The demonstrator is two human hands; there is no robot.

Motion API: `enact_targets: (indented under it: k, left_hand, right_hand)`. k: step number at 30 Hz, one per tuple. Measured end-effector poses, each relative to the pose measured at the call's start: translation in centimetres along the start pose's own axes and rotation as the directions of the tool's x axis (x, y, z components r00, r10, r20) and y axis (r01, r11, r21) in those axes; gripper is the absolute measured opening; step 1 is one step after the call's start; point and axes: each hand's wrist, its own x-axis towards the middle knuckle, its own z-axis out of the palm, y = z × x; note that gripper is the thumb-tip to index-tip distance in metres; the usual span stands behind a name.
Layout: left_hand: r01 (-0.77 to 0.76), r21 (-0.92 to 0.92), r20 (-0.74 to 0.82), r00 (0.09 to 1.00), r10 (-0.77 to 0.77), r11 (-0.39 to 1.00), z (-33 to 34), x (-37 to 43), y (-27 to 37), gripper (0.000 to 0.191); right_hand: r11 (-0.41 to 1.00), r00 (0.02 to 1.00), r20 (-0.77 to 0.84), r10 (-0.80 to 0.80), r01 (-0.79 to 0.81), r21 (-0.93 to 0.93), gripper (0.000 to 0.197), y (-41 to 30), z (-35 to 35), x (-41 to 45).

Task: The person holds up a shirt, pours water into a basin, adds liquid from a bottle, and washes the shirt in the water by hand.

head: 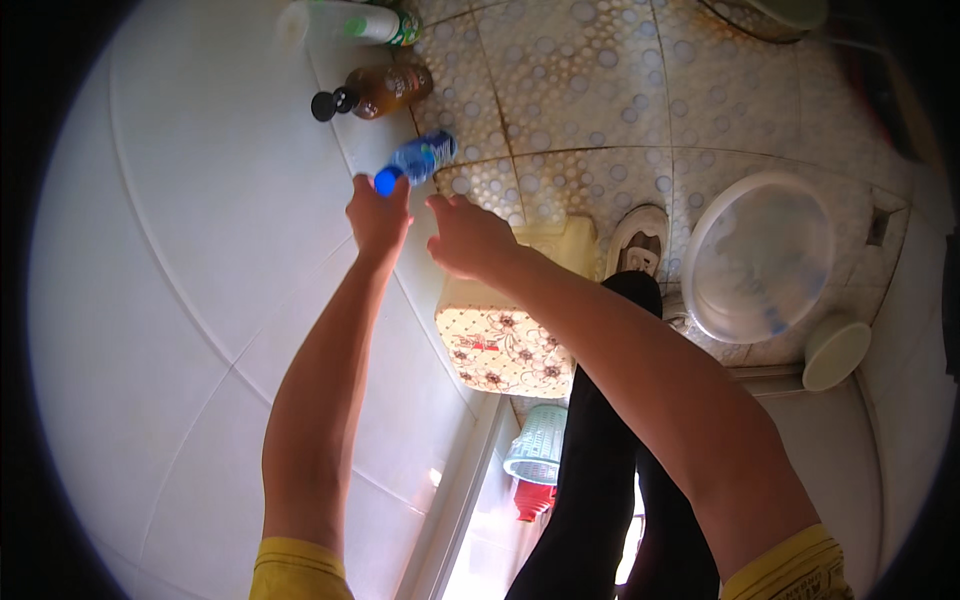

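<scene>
My left hand (pixel 379 214) is at the blue cap of a clear blue plastic bottle (pixel 421 159), thumb and fingers on either side of the cap. The bottle stands on the tiled floor beside the white wall. Just to the right, my right hand (pixel 472 236) is held apart from the bottle, its fingers loosely bent with nothing seen between them. Below this hand is a patterned plastic stool (pixel 506 352) with a floral top. Beyond the blue bottle, an amber pump bottle (pixel 390 88) with a black top and a white and green bottle (pixel 375 24) stand along the wall.
A translucent round basin (pixel 757 255) lies right of my shoe (pixel 639 238), near a floor drain (pixel 877 226). A pale green bowl (pixel 837 356) leans near the right wall. A light green basket (pixel 538 442) and a red plastic object (pixel 534 500) are by the doorway.
</scene>
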Motion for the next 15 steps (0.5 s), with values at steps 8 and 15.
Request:
enact_targets:
  k: [8, 15]
  left_hand:
    - [0.105, 0.085, -0.207, 0.975, -0.085, 0.991, 0.1, 6.7, -5.6, 0.065]
    - [0.266, -0.363, 0.661, 0.749, 0.046, 0.893, -2.0, -10.3, -2.4, 0.019]
  right_hand:
    - [0.997, 0.998, 0.052, 0.028, -0.032, 0.073, 0.046, -2.6, 1.3, -5.7]
    - [0.939, 0.932, -0.168, 0.322, -0.291, 0.181, 0.031, -3.0, -1.8, -21.1]
